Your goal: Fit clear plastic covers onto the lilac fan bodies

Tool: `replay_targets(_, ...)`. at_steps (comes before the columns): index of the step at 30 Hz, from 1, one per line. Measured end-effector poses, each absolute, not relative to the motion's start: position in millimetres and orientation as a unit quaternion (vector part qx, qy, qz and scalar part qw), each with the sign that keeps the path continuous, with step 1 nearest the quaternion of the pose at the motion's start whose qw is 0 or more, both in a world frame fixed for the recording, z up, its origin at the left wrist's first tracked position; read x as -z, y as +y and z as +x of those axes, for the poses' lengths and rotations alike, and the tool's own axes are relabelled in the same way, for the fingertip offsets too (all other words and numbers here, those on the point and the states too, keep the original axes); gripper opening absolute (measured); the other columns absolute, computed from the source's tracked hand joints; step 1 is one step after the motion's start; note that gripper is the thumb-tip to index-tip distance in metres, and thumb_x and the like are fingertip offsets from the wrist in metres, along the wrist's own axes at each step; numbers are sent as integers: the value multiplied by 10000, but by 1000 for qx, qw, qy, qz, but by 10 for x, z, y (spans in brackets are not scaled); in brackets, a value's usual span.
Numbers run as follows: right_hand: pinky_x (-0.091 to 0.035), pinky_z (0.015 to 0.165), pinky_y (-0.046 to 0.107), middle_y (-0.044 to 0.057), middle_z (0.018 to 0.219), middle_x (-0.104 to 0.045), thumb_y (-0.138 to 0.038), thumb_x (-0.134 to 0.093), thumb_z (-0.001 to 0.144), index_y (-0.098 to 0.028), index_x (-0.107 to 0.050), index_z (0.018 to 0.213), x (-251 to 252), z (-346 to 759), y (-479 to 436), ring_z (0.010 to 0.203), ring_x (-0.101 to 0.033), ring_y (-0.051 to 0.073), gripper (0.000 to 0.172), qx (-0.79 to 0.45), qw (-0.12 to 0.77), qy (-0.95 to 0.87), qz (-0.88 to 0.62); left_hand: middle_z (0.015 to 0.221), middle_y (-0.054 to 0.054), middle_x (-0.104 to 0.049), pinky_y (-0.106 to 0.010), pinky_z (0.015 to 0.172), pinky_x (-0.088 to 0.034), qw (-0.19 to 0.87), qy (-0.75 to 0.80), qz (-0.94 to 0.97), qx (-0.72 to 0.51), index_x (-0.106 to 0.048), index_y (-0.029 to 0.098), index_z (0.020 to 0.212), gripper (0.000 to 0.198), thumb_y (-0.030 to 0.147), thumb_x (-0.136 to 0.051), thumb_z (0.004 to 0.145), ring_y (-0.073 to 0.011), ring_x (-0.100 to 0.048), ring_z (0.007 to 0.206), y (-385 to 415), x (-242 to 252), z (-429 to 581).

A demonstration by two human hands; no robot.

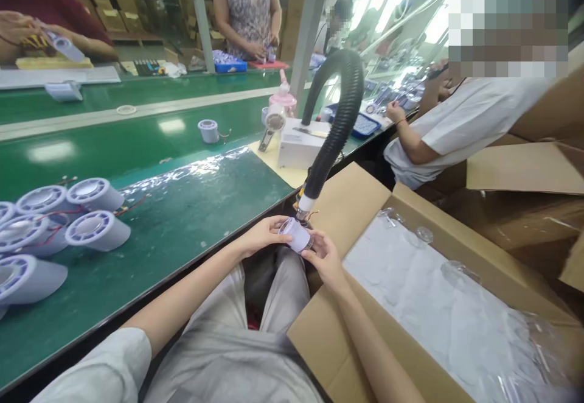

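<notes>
My left hand [261,234] and my right hand [325,257] are both closed on a small white fan housing [296,234], held over my lap just past the table's front edge. The housing sits right under the white nozzle of a black corrugated hose [336,124] that arches down from above. Several more white fan housings [86,208] with red wires lie on the green mat at the far left.
An open cardboard box [360,196] lined with clear plastic stands at my right. A white unit [298,144] and a pink bottle [283,101] stand behind the hose. One lone housing [208,130] lies on the green belt. Other people work across the line and at right.
</notes>
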State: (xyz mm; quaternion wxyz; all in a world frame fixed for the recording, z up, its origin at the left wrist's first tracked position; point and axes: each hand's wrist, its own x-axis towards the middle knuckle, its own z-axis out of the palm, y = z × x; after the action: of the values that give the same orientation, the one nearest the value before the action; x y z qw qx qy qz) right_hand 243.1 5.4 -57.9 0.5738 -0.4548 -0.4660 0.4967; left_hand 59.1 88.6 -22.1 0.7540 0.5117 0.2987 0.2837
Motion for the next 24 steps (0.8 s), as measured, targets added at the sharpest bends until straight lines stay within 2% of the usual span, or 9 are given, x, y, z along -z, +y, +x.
replay_targets(4,-545,929,456,113,1249,-622,-481,-845,651,-252,-535,1029,559,2497,189,1152,-604,286,539,-489,573,-483,-447,1163,-135,-672,-410,993,-454,745,291,537,-268,-611,133,1131,646,300,-895,575,-243,-643,1066,1025,211,613)
replay_targets(8,-532,966,453,93,1297,-606,-354,-861,673,-247,-607,1015,378,2483,8,1181,-590,278,440,-514,531,-511,-439,1284,-142,-602,-383,917,-504,742,295,548,-248,-543,191,1253,755,235,-891,584,-226,-653,1034,814,170,400)
replay_targets(12,-506,1013,449,65,1301,-603,-256,-849,711,-259,-640,1055,148,2427,-288,1139,-619,257,403,-534,463,-545,-451,1359,-123,-564,-394,990,-488,698,269,618,-242,-552,241,1303,750,203,-868,624,-252,-605,1163,467,75,184)
replay_targets(18,-550,945,387,34,1213,-633,-291,-798,785,-282,-590,1146,-136,2353,-562,1093,-633,222,417,-555,395,-576,-452,1387,-104,-553,-392,1041,-476,642,235,686,-248,-568,281,1328,731,217,-851,657,-265,-552,1257,127,-82,19)
replay_targets(24,-568,795,313,41,1088,-653,-344,-761,810,-248,-579,1107,-277,2300,-646,976,-640,202,361,-621,390,-514,-445,1425,-86,-535,-417,1077,-455,621,211,710,-257,-546,320,1356,761,222,-847,664,-280,-503,1319,33,-146,-46)
